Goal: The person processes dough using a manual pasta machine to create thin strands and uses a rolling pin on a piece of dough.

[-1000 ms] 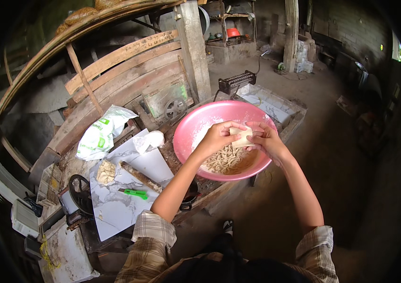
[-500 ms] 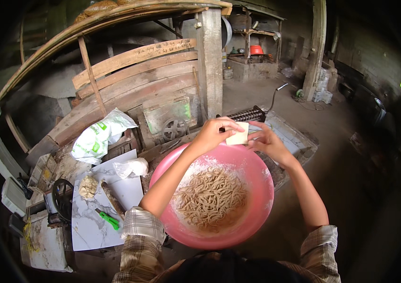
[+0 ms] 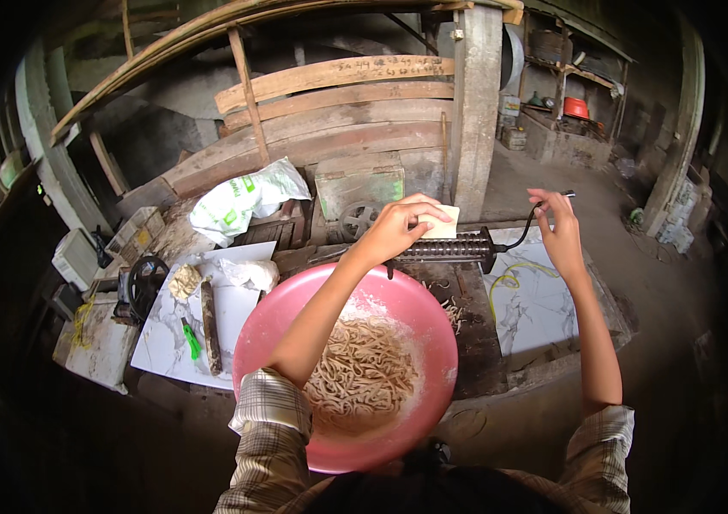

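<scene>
Left hand is pinched on a pale dough sheet, pressing it onto the ridged roller. Right hand is curled round the crank. A second ago both hands were down in the pink basin of noodles; now they've moved up to the cutter. White-and-green bag sits crumpled back left, beside a green metal box.

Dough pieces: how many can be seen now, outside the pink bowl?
2. One flat dough sheet is under the left hand on the noodle roller. One dough lump lies on the white board. Others may be hidden.
</scene>
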Tool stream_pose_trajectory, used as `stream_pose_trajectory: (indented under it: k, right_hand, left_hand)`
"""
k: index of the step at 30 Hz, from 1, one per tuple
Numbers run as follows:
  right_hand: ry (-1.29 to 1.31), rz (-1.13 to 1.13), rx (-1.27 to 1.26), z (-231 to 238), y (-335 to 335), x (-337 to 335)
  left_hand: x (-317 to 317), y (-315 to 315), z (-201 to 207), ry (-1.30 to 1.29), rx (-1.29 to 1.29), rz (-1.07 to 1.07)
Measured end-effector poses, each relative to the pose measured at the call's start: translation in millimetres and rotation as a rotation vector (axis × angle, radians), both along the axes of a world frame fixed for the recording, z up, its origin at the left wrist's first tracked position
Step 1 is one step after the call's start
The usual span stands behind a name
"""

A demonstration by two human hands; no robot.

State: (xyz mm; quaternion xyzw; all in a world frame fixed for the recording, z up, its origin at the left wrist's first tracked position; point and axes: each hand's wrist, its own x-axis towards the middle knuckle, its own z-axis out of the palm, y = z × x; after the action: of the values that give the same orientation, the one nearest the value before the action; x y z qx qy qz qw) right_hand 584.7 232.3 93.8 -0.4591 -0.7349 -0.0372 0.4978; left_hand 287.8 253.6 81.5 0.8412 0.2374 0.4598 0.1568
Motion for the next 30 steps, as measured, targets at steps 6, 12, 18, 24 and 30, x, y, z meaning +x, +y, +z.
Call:
stream_pose_trajectory:
  k: [6, 12, 18, 24, 30]
  right_hand:
    - [-0.297, -0.109, 0.262, -7.7, 12.7, 19.2]
    - [-0.272, -0.021, 0.282, -20.4, 40.6, 39.5]
    - [-0.281, -0.058, 0.329, -20.0, 48.2, 35.5]
    - [-0.341, -0.074, 0.323, -33.4, 91.1, 24.2]
    - [-0.317, -0.108, 0.071, -107.1, 134.0, 25.0]
  left_hand:
    - [2.6, -9.3, -8.9, 0.122, -0.2, 0.161]
    - [14.7, -16.6, -12.6, 0.083, -0.175, 0.224]
    - [14.0, -16.6, -9.2, 0.115, -0.164, 0.244]
    - [3.7, -13.4, -9.7, 0.141, -0.262, 0.248]
    - [13.9, -8.4, -14.2, 0.098, -0.252, 0.277]
